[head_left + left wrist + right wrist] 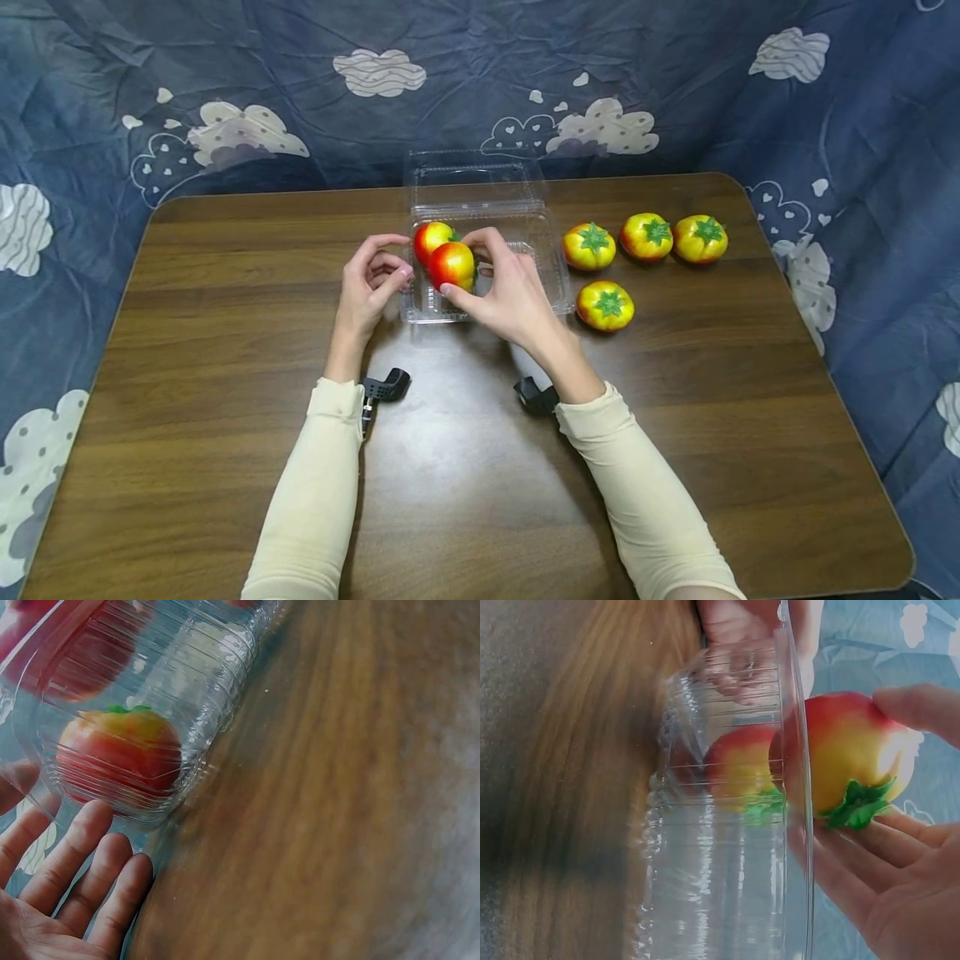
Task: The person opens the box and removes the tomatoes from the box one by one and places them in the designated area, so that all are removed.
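My right hand (pixel 513 296) holds a red-and-yellow tomato (pixel 452 266) between thumb and fingers, above the front left part of a clear plastic clamshell box (pixel 525 312). In the right wrist view, the green leafy top of the held tomato (pixel 847 754) faces the palm side, and the tomato is at the box's rim. A second tomato (pixel 120 761) sits inside the box, seen through its ridged wall. My left hand (pixel 367 283) is at the box's left side, fingers loosely bent and extended towards the wall. Whether its fingertips touch the plastic is unclear.
To the right of the box, several more tomatoes (pixel 605 306) lie on the brown wooden table (pixel 225 358), green tops up. The box's lid (pixel 476 179) stands open at the back, by the blue cloud-patterned cloth (pixel 450 117).
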Available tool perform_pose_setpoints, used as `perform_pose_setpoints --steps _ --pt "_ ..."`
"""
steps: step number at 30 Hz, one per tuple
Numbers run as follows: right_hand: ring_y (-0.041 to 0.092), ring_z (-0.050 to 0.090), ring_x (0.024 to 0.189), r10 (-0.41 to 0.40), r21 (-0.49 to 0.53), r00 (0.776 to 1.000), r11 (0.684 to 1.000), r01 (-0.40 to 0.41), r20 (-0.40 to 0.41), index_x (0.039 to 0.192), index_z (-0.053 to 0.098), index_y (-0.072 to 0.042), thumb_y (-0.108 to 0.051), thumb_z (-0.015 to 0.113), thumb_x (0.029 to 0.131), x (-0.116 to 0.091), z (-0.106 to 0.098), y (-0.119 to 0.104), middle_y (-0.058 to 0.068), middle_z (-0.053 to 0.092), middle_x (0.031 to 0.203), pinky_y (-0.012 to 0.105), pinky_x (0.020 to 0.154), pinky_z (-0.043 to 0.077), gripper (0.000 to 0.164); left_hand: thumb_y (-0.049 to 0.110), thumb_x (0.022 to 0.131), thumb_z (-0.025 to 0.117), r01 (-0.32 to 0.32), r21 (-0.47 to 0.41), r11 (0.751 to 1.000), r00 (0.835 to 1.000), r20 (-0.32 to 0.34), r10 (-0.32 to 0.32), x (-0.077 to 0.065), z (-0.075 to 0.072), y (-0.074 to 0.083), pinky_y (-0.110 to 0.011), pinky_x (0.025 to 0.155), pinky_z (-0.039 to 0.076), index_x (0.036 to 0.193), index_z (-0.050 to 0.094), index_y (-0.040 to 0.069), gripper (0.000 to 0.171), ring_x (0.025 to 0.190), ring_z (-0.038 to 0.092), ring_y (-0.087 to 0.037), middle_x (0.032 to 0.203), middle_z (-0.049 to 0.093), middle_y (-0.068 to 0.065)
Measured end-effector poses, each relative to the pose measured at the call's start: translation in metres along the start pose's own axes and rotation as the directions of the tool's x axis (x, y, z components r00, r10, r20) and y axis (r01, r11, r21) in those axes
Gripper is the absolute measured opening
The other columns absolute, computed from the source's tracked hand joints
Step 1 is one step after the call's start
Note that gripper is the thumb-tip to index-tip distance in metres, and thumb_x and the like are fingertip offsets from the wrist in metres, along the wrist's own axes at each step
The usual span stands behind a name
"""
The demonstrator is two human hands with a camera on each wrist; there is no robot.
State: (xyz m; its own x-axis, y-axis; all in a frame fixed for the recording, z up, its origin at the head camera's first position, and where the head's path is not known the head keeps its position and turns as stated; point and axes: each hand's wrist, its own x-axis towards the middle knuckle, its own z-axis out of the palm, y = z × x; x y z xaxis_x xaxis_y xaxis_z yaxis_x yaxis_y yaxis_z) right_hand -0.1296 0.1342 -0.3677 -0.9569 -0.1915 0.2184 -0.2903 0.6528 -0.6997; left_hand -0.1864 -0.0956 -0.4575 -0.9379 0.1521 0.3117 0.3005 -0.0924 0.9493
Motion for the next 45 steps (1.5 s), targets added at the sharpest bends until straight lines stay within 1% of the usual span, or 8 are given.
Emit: perform_pose_setpoints --steps 6,10,14,19,26,32,38,45 --pt "0.024 0.067 0.11 -0.015 -0.023 1.0 1.0 0.015 -0.023 0.132 0.06 -0.014 -0.035 0.085 0.086 -0.004 -0.004 0.004 0.005 0.072 0.128 0.043 0.097 0.053 0.056 -0.007 0.094 0.068 -0.003 0.01 1.0 1.0 0.004 0.003 -0.002 0.001 0.0 -0.026 0.066 0.062 0.131 0.065 -0.005 0.037 0.069 0.067 -0.023 0.085 0.071 -0.008" --pt "0.026 0.062 0.114 -0.033 -0.066 0.999 0.997 0.031 -0.024 0.134 0.061 -0.014 -0.036 0.086 0.087 -0.006 -0.008 0.005 0.006 0.07 0.129 0.047 0.1 0.05 0.057 -0.008 0.093 0.067 0.0 -0.002 1.0 1.0 -0.001 0.0 -0.004 0.001 -0.001 -0.025 0.066 0.061 0.13 0.064 -0.006 0.038 0.069 0.067 -0.022 0.084 0.071 -0.009" --pt "0.027 0.057 0.116 -0.045 -0.092 0.998 0.995 0.041 -0.044 0.133 0.063 -0.013 -0.035 0.088 0.085 -0.008 -0.013 0.007 0.007 0.068 0.128 0.045 0.099 0.049 0.058 -0.009 0.092 0.067 -0.001 0.0 1.0 1.0 0.001 0.001 -0.002 0.001 0.0 -0.026 0.066 0.062 0.13 0.064 -0.005 0.038 0.069 0.067 -0.024 0.084 0.071 -0.009" --pt "0.028 0.053 0.114 -0.062 -0.104 0.995 0.993 0.054 -0.075 0.132 0.064 -0.012 -0.032 0.091 0.083 -0.01 -0.019 0.013 0.009 0.066 0.127 0.042 0.098 0.048 0.06 -0.009 0.092 0.067 -0.005 0.02 1.0 1.0 -0.001 0.005 0.0 0.001 0.0 -0.028 0.065 0.062 0.13 0.065 -0.003 0.039 0.068 0.066 -0.025 0.085 0.071 -0.011" --pt "0.029 0.051 0.117 -0.054 -0.11 0.993 0.993 0.042 -0.107 0.134 0.066 -0.014 -0.031 0.091 0.082 -0.017 -0.032 0.021 0.01 0.062 0.129 0.045 0.101 0.045 0.061 -0.009 0.092 0.067 0.007 0.021 1.0 1.0 -0.013 -0.006 -0.001 -0.002 0.001 -0.027 0.067 0.062 0.13 0.065 -0.004 0.039 0.07 0.066 -0.028 0.086 0.07 -0.014" --pt "0.029 0.051 0.121 -0.028 -0.121 0.986 0.993 0.008 -0.161 0.135 0.067 -0.015 -0.033 0.089 0.082 -0.023 -0.051 0.033 0.012 0.06 0.129 0.049 0.101 0.045 0.06 -0.01 0.091 0.068 0.004 0.015 1.0 1.0 -0.015 -0.004 -0.003 -0.003 0.0 -0.027 0.066 0.062 0.132 0.063 -0.007 0.041 0.071 0.066 -0.031 0.086 0.07 -0.013" --pt "0.031 0.052 0.122 0.024 -0.141 0.974 0.988 -0.058 -0.227 0.134 0.068 -0.013 -0.032 0.088 0.081 -0.032 -0.077 0.052 0.013 0.062 0.128 0.05 0.103 0.043 0.06 -0.01 0.091 0.068 0.0 0.016 1.0 1.0 -0.009 0.0 -0.002 -0.003 -0.001 -0.025 0.066 0.062 0.131 0.064 -0.006 0.04 0.07 0.066 -0.022 0.086 0.07 -0.017" --pt "0.032 0.052 0.122 0.102 -0.17 0.941 0.972 -0.164 -0.324 0.137 0.066 -0.015 -0.035 0.085 0.083 -0.041 -0.118 0.07 0.015 0.061 0.132 0.051 0.104 0.039 0.061 -0.01 0.092 0.067 0.003 0.028 1.0 1.0 -0.007 -0.003 0.0 0.0 0.001 -0.026 0.066 0.061 0.131 0.064 -0.006 0.039 0.069 0.065 -0.026 0.088 0.068 -0.027"
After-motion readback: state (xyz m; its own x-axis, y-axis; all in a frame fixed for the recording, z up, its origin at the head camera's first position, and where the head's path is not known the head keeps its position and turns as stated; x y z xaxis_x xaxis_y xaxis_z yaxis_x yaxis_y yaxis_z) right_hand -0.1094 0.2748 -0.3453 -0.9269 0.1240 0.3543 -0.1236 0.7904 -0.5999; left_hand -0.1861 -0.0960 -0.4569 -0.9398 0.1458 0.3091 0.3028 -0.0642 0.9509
